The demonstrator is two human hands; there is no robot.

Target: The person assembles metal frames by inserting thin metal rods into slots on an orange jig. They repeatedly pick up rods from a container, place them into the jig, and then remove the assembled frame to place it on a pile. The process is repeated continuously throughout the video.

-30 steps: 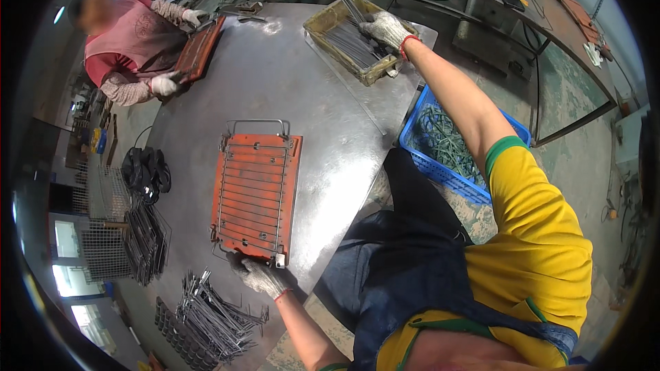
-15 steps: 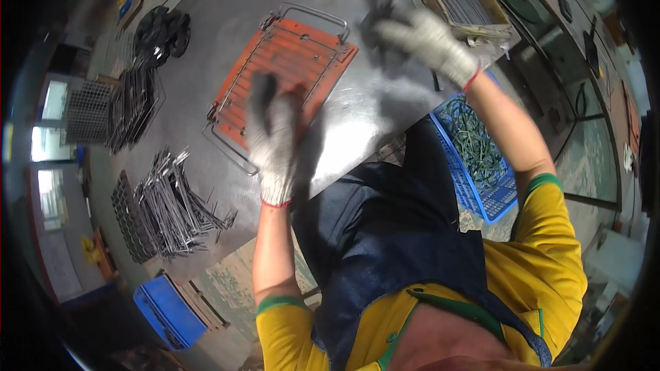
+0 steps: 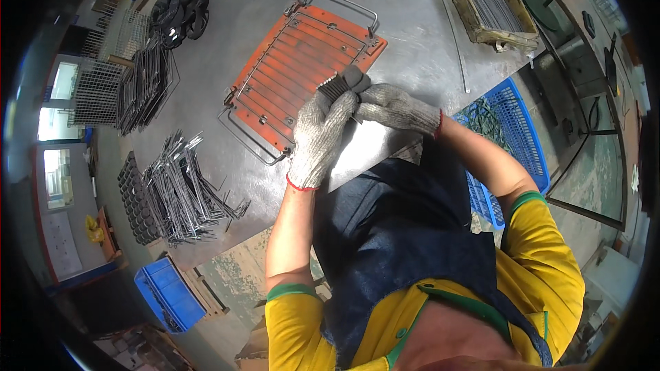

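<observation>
While both gloved hands, left hand (image 3: pixel 320 136) and right hand (image 3: pixel 393 106), close their fingers on a bundle of short wires (image 3: pixel 338 85) over the orange jig (image 3: pixel 302 72) near the table's (image 3: pixel 227 34) front edge; loading looks unfinished; rods seem unplaced.

Lower ends of the short metal rods (image 3: pixel 338 86) hidden inside the grip of the left hand (image 3: pixel 318 139); count too fine to tell. Fingertips of the right hand (image 3: pixel 397 108) tucked behind the bundle and the left glove, out of sight. Near corner of the orange jig plate (image 3: pixel 302 69) covered by both gloves. Near edge of the worktop (image 3: pixel 227 34) masked by the dark apron (image 3: pixel 405 233). Blue crate (image 3: pixel 512 144) half hidden by the right forearm, contents a tangle too small to sort. Tray of thin rods (image 3: pixel 489 5) clipped at the upper edge. Second blue bin (image 3: pixel 167 295) partly lost in the dark rim.
</observation>
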